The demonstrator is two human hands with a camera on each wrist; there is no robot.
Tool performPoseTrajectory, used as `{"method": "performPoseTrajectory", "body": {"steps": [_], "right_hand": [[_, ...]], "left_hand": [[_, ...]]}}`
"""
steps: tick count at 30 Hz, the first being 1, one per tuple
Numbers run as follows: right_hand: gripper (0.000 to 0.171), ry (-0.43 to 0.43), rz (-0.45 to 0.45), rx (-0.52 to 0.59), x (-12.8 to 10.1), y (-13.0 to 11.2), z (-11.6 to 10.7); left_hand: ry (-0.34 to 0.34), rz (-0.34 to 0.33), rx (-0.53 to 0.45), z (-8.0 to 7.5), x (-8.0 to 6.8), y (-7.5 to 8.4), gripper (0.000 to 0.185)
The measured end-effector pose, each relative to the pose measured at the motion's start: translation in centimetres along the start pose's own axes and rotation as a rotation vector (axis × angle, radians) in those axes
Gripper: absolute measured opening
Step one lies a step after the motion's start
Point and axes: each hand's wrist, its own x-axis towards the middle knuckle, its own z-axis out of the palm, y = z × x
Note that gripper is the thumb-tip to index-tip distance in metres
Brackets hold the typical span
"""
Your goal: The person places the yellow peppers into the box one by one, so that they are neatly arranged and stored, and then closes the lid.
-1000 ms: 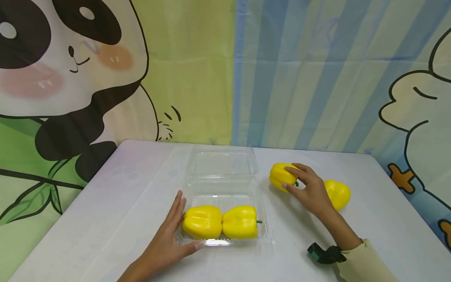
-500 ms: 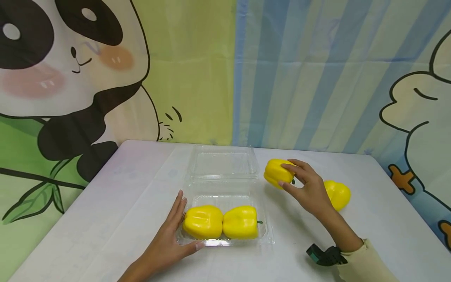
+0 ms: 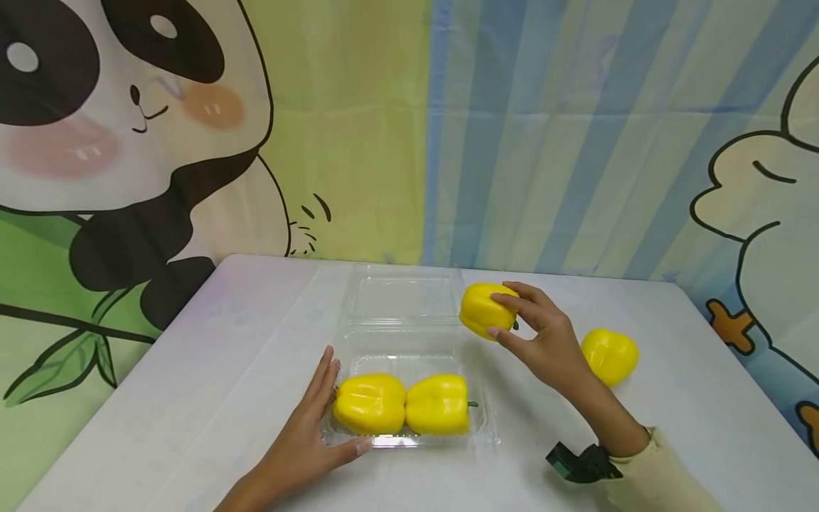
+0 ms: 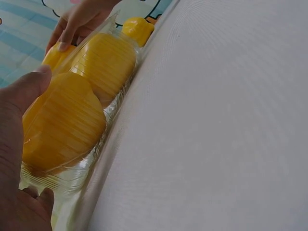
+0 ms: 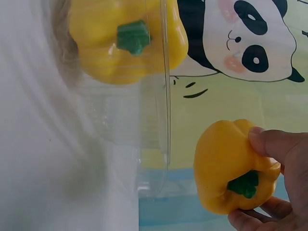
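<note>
Table (image 3: 192, 398): right hand (image 3: 544, 341) carried pepper (image 3: 481, 310) leftward, nearer clamshell box (image 3: 409, 434).

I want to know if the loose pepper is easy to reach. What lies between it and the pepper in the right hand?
Only the right hand itself and bare table separate the held pepper from the loose pepper, seen in the head view.

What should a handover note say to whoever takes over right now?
Left hand: open, resting against the clear container at its left side.
Right hand: grip on a yellow pepper, held above the table beside the open lid.
Done: two peppers lie side by side in the container.
Left: the held pepper and one more on the table, right; lid open.
</note>
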Motion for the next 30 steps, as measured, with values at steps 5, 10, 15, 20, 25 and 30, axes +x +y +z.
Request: {"method": "performPoseTrajectory", "body": {"steps": [5,10,15,20,25,30], "right_hand": [[0.047,-0.026,-0.048,0.056,0.1,-0.4,0.5],[0.044,-0.063,-0.064,0.072,0.2,-1.2,0.9],[0.044,-0.097,-0.067,0.086,0.4,-2.0,1.3],[0.044,-0.122,-0.062,0.133,0.7,-2.7,2.0],[0.044,-0.160,-0.056,0.177,0.9,-3.1,2.7],[0.044,-0.201,-0.070,0.184,1.1,-3.4,3.4]], "left_hand": [[0.000,0.008,0.000,0.0,0.0,0.0,0.113],[0.001,0.008,0.008,0.1,0.0,-0.1,0.114],[0.004,0.014,0.014,0.1,0.0,-0.3,0.114],[0.003,0.012,0.016,0.2,0.0,-0.3,0.114],[0.000,0.004,0.010,0.1,0.1,-0.3,0.113],[0.001,0.010,0.013,0.1,0.1,-0.3,0.114]]}}
